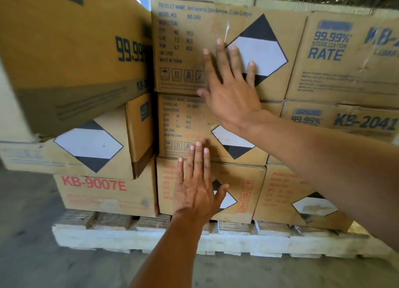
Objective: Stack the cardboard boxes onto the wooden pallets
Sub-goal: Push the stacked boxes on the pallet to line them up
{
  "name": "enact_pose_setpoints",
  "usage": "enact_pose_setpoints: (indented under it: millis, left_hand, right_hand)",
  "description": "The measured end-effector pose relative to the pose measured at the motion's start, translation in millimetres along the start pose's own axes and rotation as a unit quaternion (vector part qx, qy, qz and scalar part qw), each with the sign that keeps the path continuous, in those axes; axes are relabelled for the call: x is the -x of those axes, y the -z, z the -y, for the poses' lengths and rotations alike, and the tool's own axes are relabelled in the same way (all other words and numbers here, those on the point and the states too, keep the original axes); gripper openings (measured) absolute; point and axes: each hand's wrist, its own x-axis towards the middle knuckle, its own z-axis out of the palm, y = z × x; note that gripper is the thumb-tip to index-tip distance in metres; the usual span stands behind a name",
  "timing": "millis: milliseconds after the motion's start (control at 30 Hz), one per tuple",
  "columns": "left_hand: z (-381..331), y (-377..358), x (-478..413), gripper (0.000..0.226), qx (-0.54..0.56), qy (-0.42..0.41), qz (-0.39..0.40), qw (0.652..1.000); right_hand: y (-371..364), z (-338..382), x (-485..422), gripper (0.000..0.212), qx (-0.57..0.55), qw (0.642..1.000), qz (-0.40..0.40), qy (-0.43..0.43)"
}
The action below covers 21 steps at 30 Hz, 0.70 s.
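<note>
Brown cardboard boxes stand three layers high on a pale wooden pallet (133,240). My right hand (231,86) lies flat, fingers spread, on the front of the top middle box (185,45), reaching down to its lower edge. My left hand (197,188) presses flat across the seam between the middle box (187,125) and the red-printed bottom box (241,192). Neither hand grips anything. At the upper left a large box (64,50) sits tilted on a skewed box (90,149), both out of line with the stack.
A bottom box marked KB-9007E (103,192) stands at the left of the pallet. More boxes marked KB-2041 (345,56) fill the right side. Grey concrete floor (32,255) lies in front and to the left of the pallet.
</note>
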Motion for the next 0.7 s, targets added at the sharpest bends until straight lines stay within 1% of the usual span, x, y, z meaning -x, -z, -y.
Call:
enact_pose_setpoints:
  millis: [133,233,300,367,433,533,600,700]
  left_hand:
    - [15.4,35.7,30.6,0.092,-0.031,0.020,-0.006,0.999]
    - [28.3,67.9,63.4,0.092,-0.054,0.016,0.020,0.998]
    - [41.3,91.2,79.9,0.091,-0.050,0.051,0.034,0.997]
    - [59.4,112.2,93.4,0.091,-0.049,0.079,0.028,0.995]
    - [80.9,131.4,101.2,0.091,-0.054,0.059,0.015,0.997]
    - [116.1,155.6,112.9,0.092,-0.055,0.041,0.017,0.998]
    - [132.9,166.8,117.9,0.092,-0.052,0.032,0.020,0.998]
    - [151.2,180.9,125.8,0.091,-0.031,0.028,0.006,0.999]
  right_hand:
    - [26.8,25.2,22.1,0.072,-0.032,0.999,-0.005,0.011]
    - [57.1,53.0,39.3,0.072,-0.061,0.998,-0.010,0.020]
    - [81.4,72.9,50.7,0.073,-0.078,0.997,-0.012,0.015]
    - [104.7,93.1,59.6,0.072,-0.093,0.995,-0.029,0.012]
    - [126.2,112.3,65.8,0.072,-0.104,0.993,-0.054,0.002]
    - [161.4,137.6,69.3,0.073,-0.105,0.992,-0.073,-0.019]
    - [183.9,148.8,71.1,0.073,-0.084,0.992,-0.079,-0.043]
    - [212.5,173.7,69.8,0.073,-0.048,0.993,-0.092,-0.051]
